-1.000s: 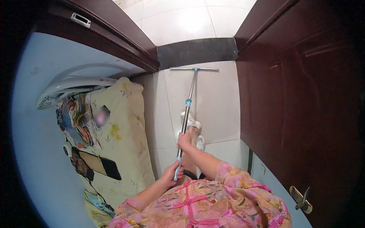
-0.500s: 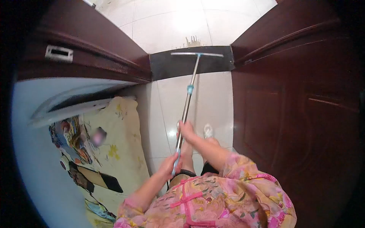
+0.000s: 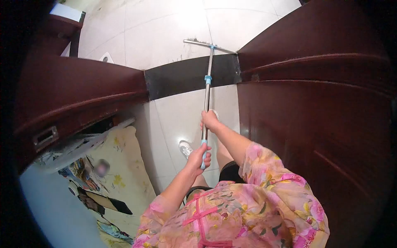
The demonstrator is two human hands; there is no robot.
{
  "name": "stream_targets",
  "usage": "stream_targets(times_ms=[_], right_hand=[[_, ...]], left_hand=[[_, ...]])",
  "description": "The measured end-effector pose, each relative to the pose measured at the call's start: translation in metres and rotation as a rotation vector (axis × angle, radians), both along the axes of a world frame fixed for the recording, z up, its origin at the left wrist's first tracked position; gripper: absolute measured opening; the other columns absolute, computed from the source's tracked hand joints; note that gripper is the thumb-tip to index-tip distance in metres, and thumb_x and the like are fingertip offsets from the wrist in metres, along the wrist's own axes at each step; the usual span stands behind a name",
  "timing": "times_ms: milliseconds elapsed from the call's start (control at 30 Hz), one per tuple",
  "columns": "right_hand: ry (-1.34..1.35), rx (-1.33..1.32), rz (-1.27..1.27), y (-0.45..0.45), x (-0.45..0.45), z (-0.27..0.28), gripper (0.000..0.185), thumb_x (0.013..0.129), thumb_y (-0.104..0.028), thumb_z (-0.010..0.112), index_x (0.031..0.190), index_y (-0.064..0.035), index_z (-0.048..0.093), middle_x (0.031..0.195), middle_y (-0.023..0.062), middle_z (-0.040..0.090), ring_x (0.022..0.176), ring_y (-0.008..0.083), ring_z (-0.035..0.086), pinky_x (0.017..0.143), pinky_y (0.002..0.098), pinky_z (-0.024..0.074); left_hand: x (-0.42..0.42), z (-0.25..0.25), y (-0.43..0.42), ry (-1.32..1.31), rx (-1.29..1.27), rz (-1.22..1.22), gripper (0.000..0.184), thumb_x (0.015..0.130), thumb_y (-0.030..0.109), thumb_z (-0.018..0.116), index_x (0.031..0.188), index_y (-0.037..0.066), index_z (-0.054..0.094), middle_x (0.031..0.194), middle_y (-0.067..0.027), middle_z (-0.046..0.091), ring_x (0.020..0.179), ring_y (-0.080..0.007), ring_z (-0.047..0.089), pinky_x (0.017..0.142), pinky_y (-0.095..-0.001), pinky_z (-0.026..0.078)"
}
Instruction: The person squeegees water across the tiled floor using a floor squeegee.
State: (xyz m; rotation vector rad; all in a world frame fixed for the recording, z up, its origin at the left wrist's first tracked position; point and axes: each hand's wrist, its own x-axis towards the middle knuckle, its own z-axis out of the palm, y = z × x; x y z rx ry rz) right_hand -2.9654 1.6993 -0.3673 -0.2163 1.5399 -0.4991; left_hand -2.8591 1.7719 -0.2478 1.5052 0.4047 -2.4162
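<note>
Silver-coloured, the squeegee's pole (image 3: 206,96) is clasped by the right hand (image 3: 210,120), its forearm (image 3: 232,141) slanted inward; the blue handle (image 3: 203,165) is enclosed by the left hand (image 3: 197,158), which is kept lower, its forearm slanted likewise. The blade (image 3: 198,43) is placed beyond the dark threshold (image 3: 178,78), across pale floor tiles (image 3: 157,37).

The wiper (image 3: 207,93) goes forward across the doorsill (image 3: 178,77), and its blade (image 3: 212,46) is mostly over the floor (image 3: 159,35) beyond, with some dirt (image 3: 199,40) along the far edge. The left hand (image 3: 197,157) is at the near end of the pole; the right hand (image 3: 210,120) is farther along it. On the right stands a door (image 3: 331,111). On the left is a cloth (image 3: 128,151) with several things on it, and beyond this, a door frame (image 3: 82,84).
</note>
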Motion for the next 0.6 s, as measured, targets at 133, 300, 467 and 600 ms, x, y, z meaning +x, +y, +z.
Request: stream_targets(times_ms=[133,300,467,600], right_hand=[[0.109,-0.070,0.328,-0.016,-0.015,0.039,0.037,0.082,-0.028,0.039,0.065,0.0038,0.047,0.050,0.0112,0.052,0.042,0.0210,0.051,0.043,0.0359,0.0431],[-0.394,0.232,0.182,0.072,0.040,0.072,0.036,0.082,-0.025,0.043,0.094,0.0064,0.031,0.072,0.0179,0.054,0.057,0.0253,0.057,0.047,0.0374,0.0479],[-0.225,0.142,0.394,0.035,0.026,0.070,0.033,0.082,-0.025,0.037,0.069,0.0029,0.049,0.054,0.0126,0.055,0.047,0.0233,0.055,0.044,0.0351,0.0440],[0.090,-0.129,0.473,-0.048,-0.004,0.000,0.037,0.081,-0.026,0.038,0.061,0.0023,0.052,0.050,0.0127,0.053,0.047,0.0230,0.054,0.046,0.0348,0.0432]], left_hand=[[-0.006,0.034,-0.007,-0.008,-0.043,-0.037,0.031,0.084,0.035,0.040,0.089,0.005,0.046,0.055,0.0008,0.040,0.042,-0.0075,0.034,0.035,-0.0210,0.027],[0.052,0.100,0.067,-0.327,-0.164,-0.420,0.037,0.085,0.038,0.036,0.092,0.004,0.049,0.054,0.0005,0.041,0.044,-0.0095,0.037,0.039,-0.0228,0.029],[0.028,0.105,0.029,-0.295,-0.022,-0.280,0.033,0.085,0.036,0.037,0.084,0.005,0.049,0.055,0.0014,0.040,0.044,-0.0085,0.037,0.040,-0.0220,0.030],[-0.016,0.048,-0.047,-0.155,-0.014,-0.005,0.028,0.084,0.034,0.040,0.080,0.007,0.047,0.053,0.0024,0.039,0.041,-0.0078,0.035,0.036,-0.0207,0.027]])
